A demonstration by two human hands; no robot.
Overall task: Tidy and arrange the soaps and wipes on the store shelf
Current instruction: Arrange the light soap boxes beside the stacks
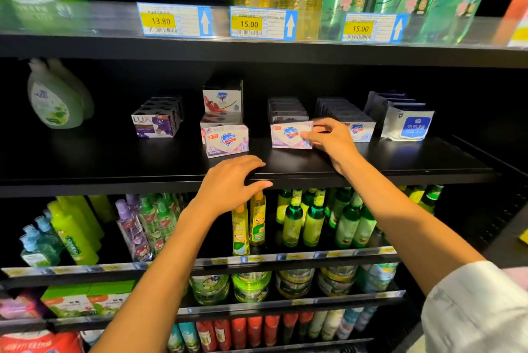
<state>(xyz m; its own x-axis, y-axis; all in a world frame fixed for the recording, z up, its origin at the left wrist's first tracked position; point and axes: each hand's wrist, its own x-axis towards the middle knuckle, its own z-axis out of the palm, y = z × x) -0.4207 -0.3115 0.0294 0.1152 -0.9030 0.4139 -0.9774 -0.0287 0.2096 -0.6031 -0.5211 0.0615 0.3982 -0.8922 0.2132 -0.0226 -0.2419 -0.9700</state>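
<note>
The right hand (328, 138) pinches a pink soap box (288, 135) standing mid-shelf, at the front of its row. The left hand (231, 184) rests released on the shelf edge (114, 185). Wipes (408, 124) stand rightmost; bare shelf lies in front of the boxes.

Black shelf (371, 164); pink-and-white soap boxes (226, 140) (blue shield logos); purple Lux box (154, 125); white wipes (407, 125) with blue label; yellow price tags (161, 21).
</note>
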